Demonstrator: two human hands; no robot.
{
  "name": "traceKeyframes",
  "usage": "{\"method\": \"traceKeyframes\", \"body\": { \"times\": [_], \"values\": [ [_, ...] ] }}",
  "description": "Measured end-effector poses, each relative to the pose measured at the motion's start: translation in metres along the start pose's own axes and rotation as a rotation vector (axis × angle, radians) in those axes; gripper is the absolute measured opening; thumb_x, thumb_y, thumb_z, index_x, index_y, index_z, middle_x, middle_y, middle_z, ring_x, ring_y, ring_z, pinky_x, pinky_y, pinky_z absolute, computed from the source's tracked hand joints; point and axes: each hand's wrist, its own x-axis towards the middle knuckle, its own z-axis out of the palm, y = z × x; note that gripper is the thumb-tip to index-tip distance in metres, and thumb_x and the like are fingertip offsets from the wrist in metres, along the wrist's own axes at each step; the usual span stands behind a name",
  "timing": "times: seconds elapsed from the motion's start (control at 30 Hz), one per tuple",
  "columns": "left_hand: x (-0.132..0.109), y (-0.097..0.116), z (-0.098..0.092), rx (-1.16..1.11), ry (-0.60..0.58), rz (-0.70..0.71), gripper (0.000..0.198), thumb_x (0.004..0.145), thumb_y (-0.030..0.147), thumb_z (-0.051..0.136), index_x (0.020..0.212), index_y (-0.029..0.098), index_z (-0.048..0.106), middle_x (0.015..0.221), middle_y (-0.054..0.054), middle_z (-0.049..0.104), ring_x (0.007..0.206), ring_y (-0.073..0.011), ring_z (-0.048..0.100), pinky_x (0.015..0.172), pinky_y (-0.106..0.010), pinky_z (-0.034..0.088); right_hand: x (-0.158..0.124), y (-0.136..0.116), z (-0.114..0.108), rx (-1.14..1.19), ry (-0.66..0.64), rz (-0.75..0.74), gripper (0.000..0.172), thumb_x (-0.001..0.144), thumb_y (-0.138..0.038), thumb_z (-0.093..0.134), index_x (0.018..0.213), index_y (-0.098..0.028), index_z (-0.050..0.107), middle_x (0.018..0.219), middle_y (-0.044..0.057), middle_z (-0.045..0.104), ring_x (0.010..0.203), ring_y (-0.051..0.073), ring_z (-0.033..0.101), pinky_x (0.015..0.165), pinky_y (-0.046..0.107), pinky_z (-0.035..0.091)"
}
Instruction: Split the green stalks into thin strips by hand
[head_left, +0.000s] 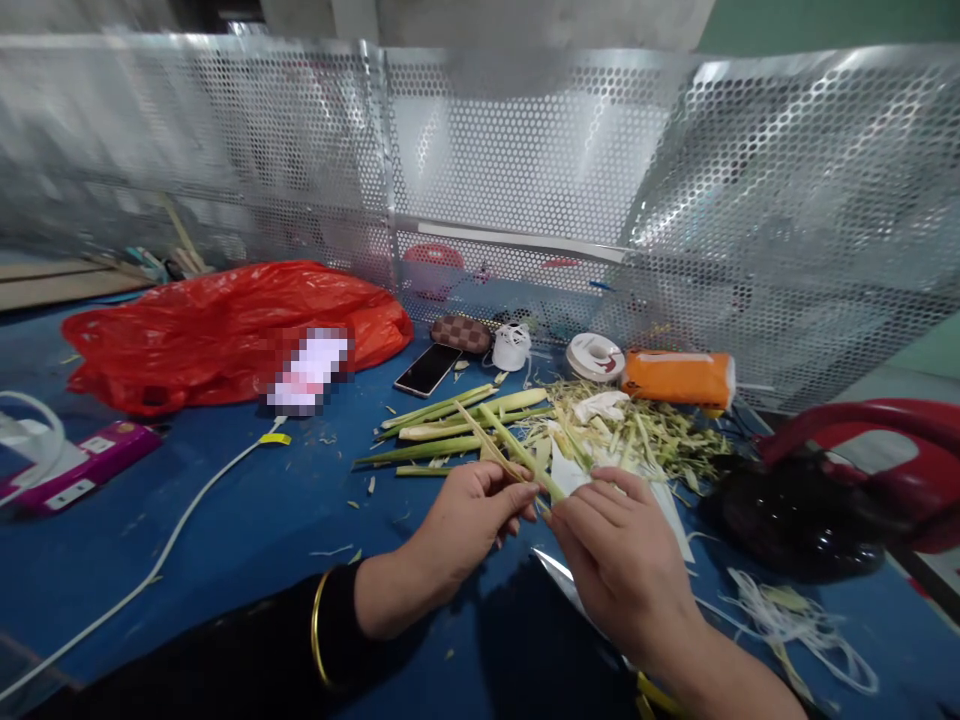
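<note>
Between my two hands is a slender pale-green plant stalk [517, 445], with a thin yellowish strip of peel [484, 430] standing off it. My left hand [469, 520], with a gold bangle at the wrist, is closed in a pinch on the strip. The fingers of my right hand [630, 550] are closed round the lower end of the stalk. Just beyond the hands lie several more green stalks [435, 430]. A heap of shredded peelings [667, 435] spreads behind my right hand. Beneath that hand a knife blade [562, 580] shows; its handle is partly hidden.
A red plastic bag [225, 310], a lit phone [311, 370] on a cable and a purple power strip [90, 460] are at left. A dark phone [427, 370], white spool [595, 357] and orange packet [679, 378] stand before a perforated metal screen [510, 150]. A black bag [802, 520] is right.
</note>
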Motion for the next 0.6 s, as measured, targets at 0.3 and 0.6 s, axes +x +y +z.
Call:
{"method": "traceKeyframes", "body": {
  "times": [0.3,0.6],
  "values": [
    [0.003,0.006,-0.009,0.119,-0.111,-0.075,0.029,0.071,0.041,0.069,0.072,0.013,0.065,0.056,0.003,0.057,0.045,-0.0063,0.045,0.040,-0.018,0.033,0.006,0.000,-0.020,0.060,-0.031,0.010,0.018,0.090,-0.019,0.048,0.080,-0.017,0.063,0.068,0.004,0.059,0.067,0.018,0.051,0.077,0.038,0.037],
    [-0.008,0.005,-0.004,0.273,-0.413,-0.168,0.024,0.076,0.037,0.060,0.065,0.015,0.062,0.059,0.003,0.059,0.043,-0.0053,0.042,0.040,-0.018,0.028,0.010,0.011,-0.009,0.692,-0.210,0.565,0.016,0.080,-0.033,0.059,0.076,-0.020,0.068,0.079,0.003,0.065,0.077,0.019,0.058,0.072,0.032,0.043]
  ]
}}
